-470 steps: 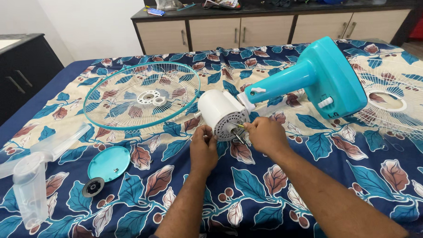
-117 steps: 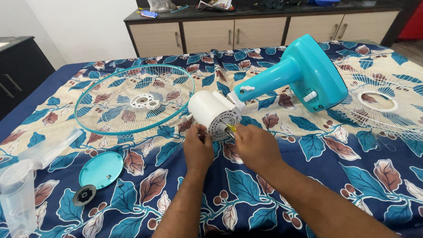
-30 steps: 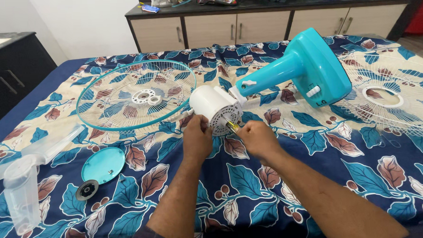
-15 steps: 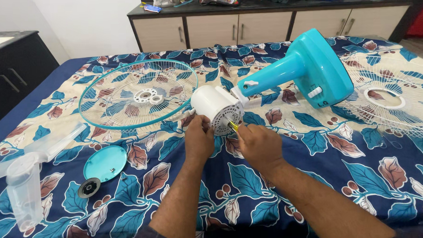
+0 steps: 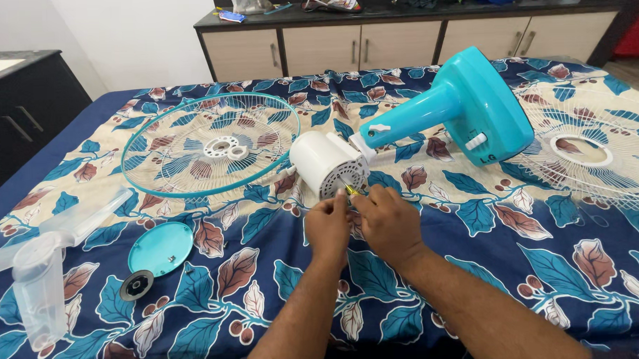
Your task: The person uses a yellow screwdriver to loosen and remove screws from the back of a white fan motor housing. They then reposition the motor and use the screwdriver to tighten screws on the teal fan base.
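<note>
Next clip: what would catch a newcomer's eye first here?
Probably the turquoise fan base, lying on its side at upper right of the leaf-patterned bedsheet, with the white motor housing at the end of its neck. Both hands meet just below that housing: the left hand and the right hand close around a small yellow-handled tool. To the left lies the teal-rimmed wire guard, and a clear fan blade at the far left.

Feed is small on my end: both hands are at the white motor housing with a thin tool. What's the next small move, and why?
Probably steady the white motor housing with the left hand and keep the tool in the right hand pressed at the housing's face. The tip appears to meet it there, both hands are bunched close, and the housing lies loose on the bedspread.
</note>
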